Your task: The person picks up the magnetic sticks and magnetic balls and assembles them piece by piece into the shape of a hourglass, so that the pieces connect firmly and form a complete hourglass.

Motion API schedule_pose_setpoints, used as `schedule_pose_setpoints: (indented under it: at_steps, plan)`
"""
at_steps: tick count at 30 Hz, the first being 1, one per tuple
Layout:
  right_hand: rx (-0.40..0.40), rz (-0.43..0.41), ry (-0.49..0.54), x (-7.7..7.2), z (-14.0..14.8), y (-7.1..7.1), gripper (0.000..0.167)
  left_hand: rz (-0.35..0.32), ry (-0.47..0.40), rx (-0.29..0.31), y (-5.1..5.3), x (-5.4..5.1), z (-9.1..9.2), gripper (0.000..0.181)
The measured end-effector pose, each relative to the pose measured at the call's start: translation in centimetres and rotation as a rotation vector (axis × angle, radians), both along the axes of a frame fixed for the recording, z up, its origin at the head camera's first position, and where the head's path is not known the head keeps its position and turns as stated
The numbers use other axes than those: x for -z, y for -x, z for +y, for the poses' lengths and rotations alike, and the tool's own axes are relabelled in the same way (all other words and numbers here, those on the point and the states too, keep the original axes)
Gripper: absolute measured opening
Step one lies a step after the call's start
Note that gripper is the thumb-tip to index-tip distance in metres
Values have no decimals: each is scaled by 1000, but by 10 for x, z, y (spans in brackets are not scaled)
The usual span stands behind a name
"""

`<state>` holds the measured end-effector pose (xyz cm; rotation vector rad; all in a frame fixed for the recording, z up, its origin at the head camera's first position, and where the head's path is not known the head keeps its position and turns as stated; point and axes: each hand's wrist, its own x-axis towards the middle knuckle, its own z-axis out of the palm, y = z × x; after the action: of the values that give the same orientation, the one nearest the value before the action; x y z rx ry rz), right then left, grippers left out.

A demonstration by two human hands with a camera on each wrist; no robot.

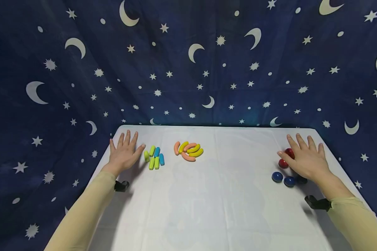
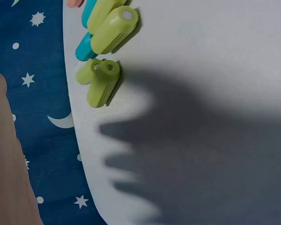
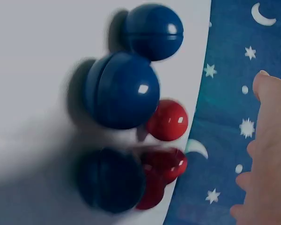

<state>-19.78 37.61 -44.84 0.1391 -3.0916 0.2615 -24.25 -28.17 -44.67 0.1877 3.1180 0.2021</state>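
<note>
Left hand [image 1: 123, 156] beside 4 green pieces [image 1: 152, 163], right hand [image 1: 309, 162] over balls [image 1: 283, 163]

Looks like a small curtained-off recording booth; home, lab or office beyond it, cannot tell. Evidence: navy cloth [image 1: 176, 31] printed with pale moons, stars and dots hangs behind the worktop's [image 1: 232, 209] far edge and runs down past its left and right edges, closing in the spot. Worktop is white, creased like a sheet, far corners rounded. Black wrist-worn devices [image 1: 122, 186] fit a filming rig. Small coloured props sit in sorted clusters: green and blue pieces [image 1: 152, 164] toward far left corner, yellow and orange curved pieces [image 1: 196, 153] near far edge, red and blue balls [image 1: 277, 177] by right edge.
</note>
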Motion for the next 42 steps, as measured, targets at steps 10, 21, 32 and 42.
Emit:
schedule_pose_setpoints:
  at_steps: [10,21,32,42]
  plan:
    - [-65,-28,-16,3,-76,14,100,14,19,54,3,-5,46,85]
    - [-88,3,-35,23,-133,18,102,6,53,128,-3,11,92,83]
    - [-112,-24,-45,25,-144,11,102,23,35,166,-7,24,102,81]
    - [-157,19,-79,28,-142,15,100,43,60,166,-4,20,103,81]
